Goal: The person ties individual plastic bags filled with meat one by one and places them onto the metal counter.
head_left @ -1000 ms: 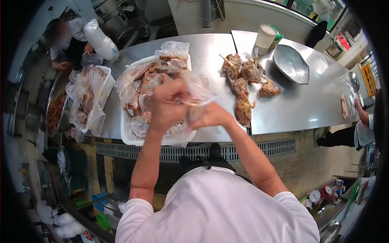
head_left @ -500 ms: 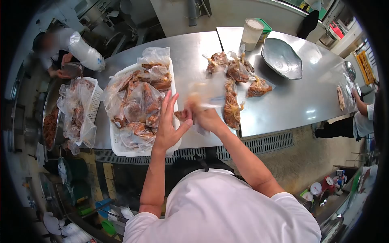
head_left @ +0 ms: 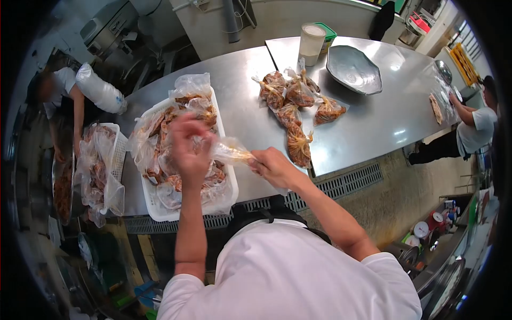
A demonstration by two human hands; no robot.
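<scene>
Above the steel tabletop (head_left: 240, 98), near the white basket (head_left: 233, 194), the right hand (head_left: 274, 166) pinches a clear plastic bag (head_left: 232, 151); the blurred left hand's (head_left: 191, 149) grip cannot be told. Firm, steady tension on the plastic should help.

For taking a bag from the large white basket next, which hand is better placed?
Probably the left hand: it appears over the large white basket, while the right hand, outside it, grips a clear plastic bag. Blur hides whether the left touches that bag.
</scene>
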